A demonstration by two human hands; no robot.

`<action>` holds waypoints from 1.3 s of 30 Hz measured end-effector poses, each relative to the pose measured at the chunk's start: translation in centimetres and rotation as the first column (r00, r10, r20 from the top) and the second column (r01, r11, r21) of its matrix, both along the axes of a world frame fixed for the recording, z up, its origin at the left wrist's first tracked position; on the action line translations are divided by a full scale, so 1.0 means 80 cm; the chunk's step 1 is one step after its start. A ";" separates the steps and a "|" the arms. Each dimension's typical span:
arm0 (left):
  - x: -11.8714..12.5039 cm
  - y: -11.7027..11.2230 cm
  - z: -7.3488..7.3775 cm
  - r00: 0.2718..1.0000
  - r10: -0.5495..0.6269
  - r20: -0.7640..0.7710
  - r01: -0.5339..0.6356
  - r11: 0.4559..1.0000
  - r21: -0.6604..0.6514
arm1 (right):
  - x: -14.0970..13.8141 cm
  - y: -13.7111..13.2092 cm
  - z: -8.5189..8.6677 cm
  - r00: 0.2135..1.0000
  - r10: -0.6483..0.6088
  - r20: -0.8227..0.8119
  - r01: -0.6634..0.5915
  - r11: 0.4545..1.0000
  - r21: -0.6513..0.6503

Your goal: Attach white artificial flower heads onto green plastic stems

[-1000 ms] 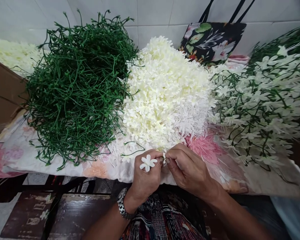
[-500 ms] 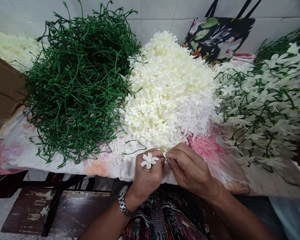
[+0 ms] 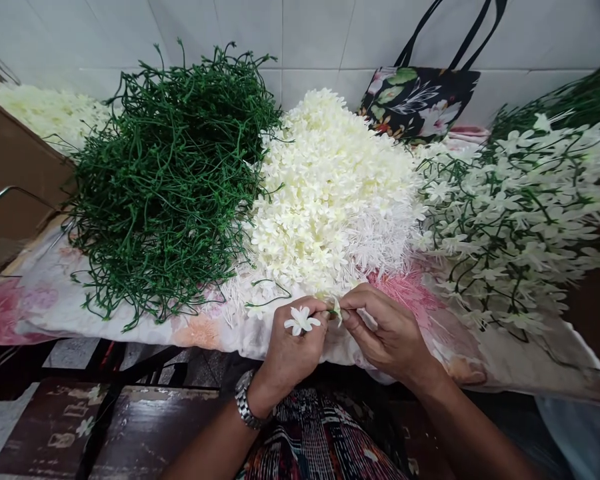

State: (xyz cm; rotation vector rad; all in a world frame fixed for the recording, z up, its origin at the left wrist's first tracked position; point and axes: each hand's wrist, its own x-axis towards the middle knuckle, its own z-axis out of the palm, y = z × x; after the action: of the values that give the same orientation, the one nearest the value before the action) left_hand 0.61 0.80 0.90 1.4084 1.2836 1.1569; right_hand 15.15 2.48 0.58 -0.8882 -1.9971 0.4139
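Note:
My left hand (image 3: 296, 343) is closed on a green plastic stem, most of it hidden in the fist. A white artificial flower (image 3: 301, 321) sticks out over the back of that hand, by the thumb. Between the two hands a second white flower (image 3: 337, 311) sits at the stem's short green tip. My right hand (image 3: 387, 333) pinches this flower from the right with thumb and forefinger. Just beyond the hands rises a heap of loose cream-white blossoms (image 3: 325, 180). One loose green stem (image 3: 273, 293) lies on the cloth near my left knuckles.
A tall tangle of green stems (image 3: 170, 180) stands at left, beside a cardboard box (image 3: 15, 167). Stems with white flowers attached (image 3: 510, 227) spread over the right side. Behind sits a black floral bag (image 3: 420, 100) against the tiled wall. A flowered cloth (image 3: 155, 330) covers the table.
My hands have drawn slightly apart, and the flower between them now shows more, with green stem beside it. The camera view has tilted up a little.

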 end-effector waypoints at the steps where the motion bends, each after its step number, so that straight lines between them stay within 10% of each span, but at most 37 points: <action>1: 0.000 0.000 -0.001 1.000 -0.004 -0.003 0.004 1.000 0.009 | 0.000 0.000 0.000 1.000 0.000 0.003 0.000 1.000 -0.003; 25: -0.002 0.004 -0.008 0.996 -0.055 -0.068 0.060 0.995 0.083 | -0.005 0.001 -0.010 1.000 0.018 0.024 -0.017 1.000 -0.010; 39: 0.006 0.001 0.009 0.992 -0.127 0.025 0.129 0.981 -0.145 | 0.017 -0.008 0.016 0.993 0.072 0.090 -0.069 0.997 -0.045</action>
State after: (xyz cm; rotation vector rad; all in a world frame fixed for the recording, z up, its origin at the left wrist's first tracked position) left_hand 1.07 0.86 1.58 1.3504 1.2226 0.9659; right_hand 16.50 1.86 1.83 -0.8782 -2.1156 0.4633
